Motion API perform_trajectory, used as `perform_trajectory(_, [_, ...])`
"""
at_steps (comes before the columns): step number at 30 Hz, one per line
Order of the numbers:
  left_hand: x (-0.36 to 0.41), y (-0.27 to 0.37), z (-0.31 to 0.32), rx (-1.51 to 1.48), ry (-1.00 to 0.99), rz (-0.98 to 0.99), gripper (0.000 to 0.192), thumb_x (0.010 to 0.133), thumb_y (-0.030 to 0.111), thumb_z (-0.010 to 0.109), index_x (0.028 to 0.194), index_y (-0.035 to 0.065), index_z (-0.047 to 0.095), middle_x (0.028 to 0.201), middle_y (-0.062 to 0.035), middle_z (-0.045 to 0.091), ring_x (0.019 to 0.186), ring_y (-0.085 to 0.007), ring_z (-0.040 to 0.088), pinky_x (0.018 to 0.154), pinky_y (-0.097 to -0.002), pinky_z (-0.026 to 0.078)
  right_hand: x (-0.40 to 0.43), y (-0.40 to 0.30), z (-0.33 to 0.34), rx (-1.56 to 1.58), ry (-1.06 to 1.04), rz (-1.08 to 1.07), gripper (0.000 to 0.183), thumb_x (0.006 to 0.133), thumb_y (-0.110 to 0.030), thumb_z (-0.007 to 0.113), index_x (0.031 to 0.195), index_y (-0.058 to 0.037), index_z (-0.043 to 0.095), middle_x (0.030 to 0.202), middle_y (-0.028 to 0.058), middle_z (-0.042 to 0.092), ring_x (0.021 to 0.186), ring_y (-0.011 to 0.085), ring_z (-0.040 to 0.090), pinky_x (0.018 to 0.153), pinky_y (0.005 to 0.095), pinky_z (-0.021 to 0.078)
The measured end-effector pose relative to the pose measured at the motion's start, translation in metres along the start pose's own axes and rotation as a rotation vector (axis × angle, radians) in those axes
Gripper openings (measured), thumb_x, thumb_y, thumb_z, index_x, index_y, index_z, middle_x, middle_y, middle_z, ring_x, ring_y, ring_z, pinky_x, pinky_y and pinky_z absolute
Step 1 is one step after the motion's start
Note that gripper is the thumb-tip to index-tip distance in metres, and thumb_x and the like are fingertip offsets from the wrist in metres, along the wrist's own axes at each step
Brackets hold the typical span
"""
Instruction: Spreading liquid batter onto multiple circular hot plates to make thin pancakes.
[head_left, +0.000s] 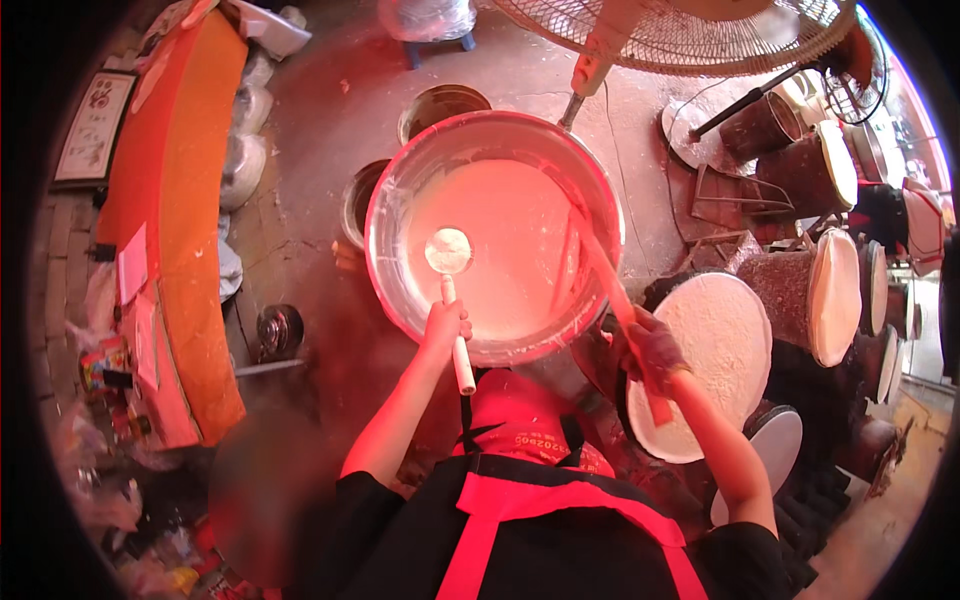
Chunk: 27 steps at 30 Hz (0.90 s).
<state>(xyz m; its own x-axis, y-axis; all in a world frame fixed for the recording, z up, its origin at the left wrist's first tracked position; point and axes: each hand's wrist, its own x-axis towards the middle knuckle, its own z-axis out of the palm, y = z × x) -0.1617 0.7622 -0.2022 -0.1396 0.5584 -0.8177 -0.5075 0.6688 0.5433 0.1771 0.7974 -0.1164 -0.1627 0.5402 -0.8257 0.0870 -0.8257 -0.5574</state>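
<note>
A large round metal basin (390, 281) with pale liquid batter (495, 225) inside stands before me. My left hand (448, 326) is closed around the pale handle of a ladle (448, 251), whose round bowl is over the left part of the batter. My right hand (651, 349), in a dark glove, grips a long flat paddle (604, 270) that leans across the basin's right rim, its far end at the batter. Under and beside my right hand is a round container topped with a pale, rough-surfaced mass (720, 352).
A pedestal fan (592, 71) stands beyond the basin. Several drums with pale tops (834, 296) line the right. Two round containers (442, 109) sit behind the basin's left side. An orange-covered counter (187, 225) runs along the left. A person (900, 217) is at the far right.
</note>
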Motion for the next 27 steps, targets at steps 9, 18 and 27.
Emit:
perform_trajectory(9, [0.146, 0.032, 0.053, 1.04, -0.114, 0.853, 0.023, 0.089, 0.009, 0.044, 0.111, 0.0036, 0.044, 0.076, -0.0156, 0.058, 0.056, -0.0246, 0.061, 0.045, -0.0393, 0.047, -0.032, 0.053, 0.062, -0.612, 0.228, -0.1, 0.046, 0.093, -0.022, 0.045, 0.136, -0.0089, 0.042, 0.122, 0.0185, 0.058, 0.118, 0.0301, 0.053, 0.097, 0.0369, 0.0414])
perform_trajectory(18, [0.247, -0.008, 0.114, 1.682, -0.013, 0.917, 0.023, 0.088, 0.005, 0.045, 0.111, 0.0051, 0.045, 0.081, -0.0167, 0.059, 0.063, -0.0235, 0.062, 0.047, -0.0378, 0.049, 0.013, 0.118, 0.064, -0.244, 0.328, -0.214, 0.047, 0.093, -0.02, 0.047, 0.139, -0.0086, 0.039, 0.107, 0.0103, 0.064, 0.091, 0.0192, 0.06, 0.082, 0.0307, 0.0469])
perform_trajectory(27, [0.09, -0.049, 0.077, -0.03, -0.609, -0.55, 0.009, 0.093, 0.006, 0.046, 0.096, 0.0073, 0.038, 0.06, 0.0038, 0.035, 0.043, -0.0035, 0.034, 0.032, -0.0136, 0.026, -0.055, 0.135, 0.034, -0.846, 0.218, -0.218, 0.05, 0.094, -0.024, 0.042, 0.142, -0.0154, 0.032, 0.106, 0.023, 0.062, 0.081, 0.0407, 0.064, 0.071, 0.0456, 0.0516])
